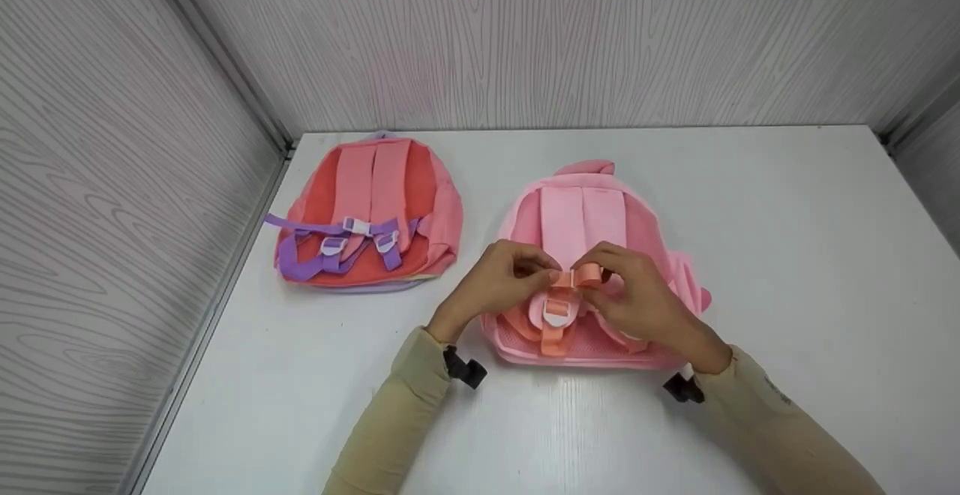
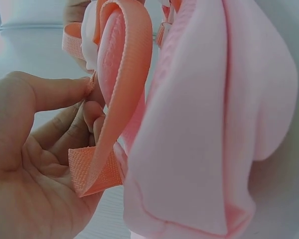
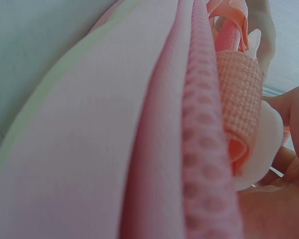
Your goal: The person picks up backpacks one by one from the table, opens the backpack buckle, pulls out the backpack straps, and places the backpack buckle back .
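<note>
A pink backpack lies with its shoulder straps up, in front of the person. Over its lower middle, the left hand pinches an orange webbing strap between thumb and fingers; the left wrist view shows the strap's edge at the thumb tip, with a wider orange loop hanging beside it. Close by on the right, the right hand grips a rolled orange strap end by a small white buckle, partly hidden by fingers. Below the hands sits a white strap adjuster threaded with orange webbing.
To the left on the white table lies a second backpack, coral and red, with purple straps and white buckles. Wood-grain panels stand behind the table and along its sides.
</note>
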Demonstrator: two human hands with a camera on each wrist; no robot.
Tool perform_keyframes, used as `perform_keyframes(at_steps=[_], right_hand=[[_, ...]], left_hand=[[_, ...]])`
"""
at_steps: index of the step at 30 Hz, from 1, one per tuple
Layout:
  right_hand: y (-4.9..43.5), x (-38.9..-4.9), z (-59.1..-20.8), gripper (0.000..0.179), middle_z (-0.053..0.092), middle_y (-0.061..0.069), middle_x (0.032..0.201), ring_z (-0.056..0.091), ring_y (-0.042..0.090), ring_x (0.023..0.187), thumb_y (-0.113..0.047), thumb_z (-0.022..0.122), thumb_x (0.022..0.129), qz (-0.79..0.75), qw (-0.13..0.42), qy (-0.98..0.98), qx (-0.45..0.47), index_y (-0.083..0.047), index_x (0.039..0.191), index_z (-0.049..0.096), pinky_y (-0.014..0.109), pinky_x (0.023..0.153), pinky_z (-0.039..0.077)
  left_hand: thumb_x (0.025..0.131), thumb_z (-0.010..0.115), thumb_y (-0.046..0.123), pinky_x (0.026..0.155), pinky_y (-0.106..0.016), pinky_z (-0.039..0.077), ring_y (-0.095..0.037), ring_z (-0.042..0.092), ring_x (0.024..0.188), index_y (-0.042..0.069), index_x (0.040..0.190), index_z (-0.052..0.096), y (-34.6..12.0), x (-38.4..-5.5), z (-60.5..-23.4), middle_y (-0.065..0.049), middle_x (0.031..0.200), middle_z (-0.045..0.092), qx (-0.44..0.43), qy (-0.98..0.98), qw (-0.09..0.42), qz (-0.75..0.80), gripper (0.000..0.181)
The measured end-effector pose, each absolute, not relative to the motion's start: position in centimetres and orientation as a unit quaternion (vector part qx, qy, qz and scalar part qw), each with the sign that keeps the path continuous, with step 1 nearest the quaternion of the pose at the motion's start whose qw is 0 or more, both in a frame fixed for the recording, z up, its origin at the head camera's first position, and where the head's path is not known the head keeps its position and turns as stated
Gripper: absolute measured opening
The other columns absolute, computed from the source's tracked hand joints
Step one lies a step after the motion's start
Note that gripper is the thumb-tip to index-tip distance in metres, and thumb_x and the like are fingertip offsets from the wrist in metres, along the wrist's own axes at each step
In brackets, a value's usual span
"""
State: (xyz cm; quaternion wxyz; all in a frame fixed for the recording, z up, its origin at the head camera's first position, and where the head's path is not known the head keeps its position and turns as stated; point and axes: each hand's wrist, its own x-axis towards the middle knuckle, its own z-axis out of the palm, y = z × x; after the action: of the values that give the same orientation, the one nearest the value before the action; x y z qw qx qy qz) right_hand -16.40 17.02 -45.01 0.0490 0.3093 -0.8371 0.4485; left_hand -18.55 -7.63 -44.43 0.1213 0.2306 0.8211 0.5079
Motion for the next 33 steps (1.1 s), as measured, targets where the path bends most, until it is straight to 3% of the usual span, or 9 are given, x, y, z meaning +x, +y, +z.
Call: perform_keyframes(at_steps=[24, 33], right_hand=[[16.89, -16.3, -45.29, 0.027, 0.073, -0.008, 0.104, 0.063, 0.012, 0.094, 0.006, 0.08, 0.09, 0.462, 0.032, -0.833, 0.302, -0.015, 0.106, 0.078, 0.031, 0.084, 0.057], [16.92, -16.4, -45.27, 0.023, 0.073, -0.007, 0.101, 0.062, 0.013, 0.09, 0.005, 0.081, 0.09, 0.462, 0.037, -0.832, 0.306, -0.013, 0.104, 0.078, 0.039, 0.081, 0.057]], left_hand=[[0.101, 0.076, 0.025, 0.085, -0.029, 0.061, -0.012, 0.075, 0.089, 0.013, 0.109, 0.084, -6.7, -18.28, -44.74, 0.001, 0.099, 0.081, 0.215, 0.811, 0.132, 0.528, 0.017], [0.1, 0.076, 0.027, 0.083, -0.029, 0.06, -0.012, 0.074, 0.088, 0.012, 0.109, 0.084, -7.34, -18.4, -44.48, 0.001, 0.099, 0.081, 0.22, 0.817, 0.141, 0.515, 0.019]])
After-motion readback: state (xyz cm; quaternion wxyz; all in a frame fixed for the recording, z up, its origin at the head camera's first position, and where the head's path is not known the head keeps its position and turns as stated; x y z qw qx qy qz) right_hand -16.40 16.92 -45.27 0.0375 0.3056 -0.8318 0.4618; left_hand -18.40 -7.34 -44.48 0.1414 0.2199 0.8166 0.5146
